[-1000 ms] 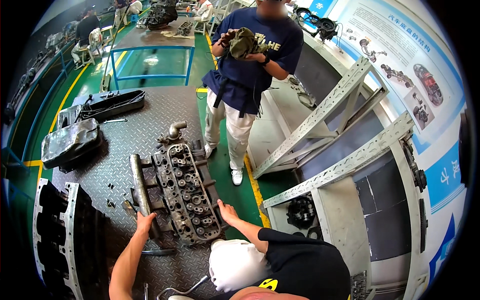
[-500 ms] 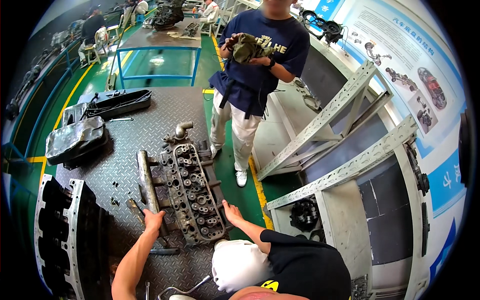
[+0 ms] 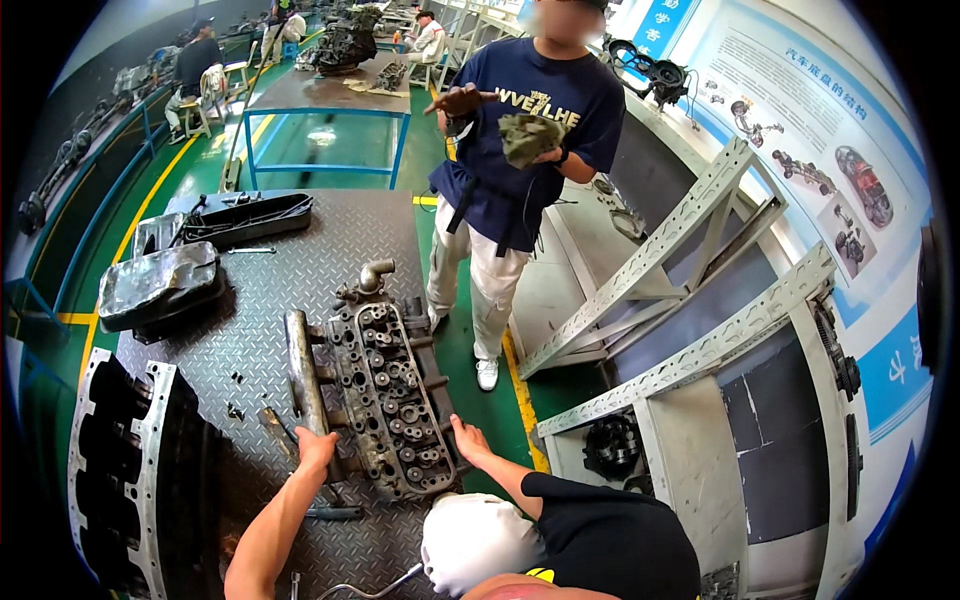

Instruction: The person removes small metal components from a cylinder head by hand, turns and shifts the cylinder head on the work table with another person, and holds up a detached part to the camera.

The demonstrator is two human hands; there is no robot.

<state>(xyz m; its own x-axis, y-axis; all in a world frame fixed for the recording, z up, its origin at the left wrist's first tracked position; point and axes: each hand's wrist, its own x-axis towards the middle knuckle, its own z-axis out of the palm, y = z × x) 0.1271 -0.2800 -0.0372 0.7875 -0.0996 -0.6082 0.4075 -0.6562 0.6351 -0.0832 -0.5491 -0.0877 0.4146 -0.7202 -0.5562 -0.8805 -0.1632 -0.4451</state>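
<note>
A greasy cylinder head (image 3: 395, 400), its valve springs facing up, lies on the tread-plate bench top (image 3: 265, 330). Along its left side runs a brown metal manifold pipe (image 3: 302, 370). My left hand (image 3: 316, 448) is closed round the pipe's near part, with some fingers hidden. At the cylinder head's right edge, my right hand (image 3: 469, 440) grips the side near the front corner; its fingertips are partly concealed. A bent pipe elbow (image 3: 377, 272) is fixed at the far end. Close to my left hand lies a flat metal bar (image 3: 277, 432).
Left of me stands an engine block (image 3: 150, 470). Oil pans (image 3: 165, 280) and a wrench (image 3: 252, 250) lie at the far left. Across from me a person (image 3: 530, 130) holds a greenish cloth (image 3: 530, 140). A metal rack (image 3: 650, 260) stands to the right.
The whole view has shifted slightly, so things appear a little lower. The other person has taken one hand off the cloth and stretches it sideways. Both my hands keep their places on the cylinder head.
</note>
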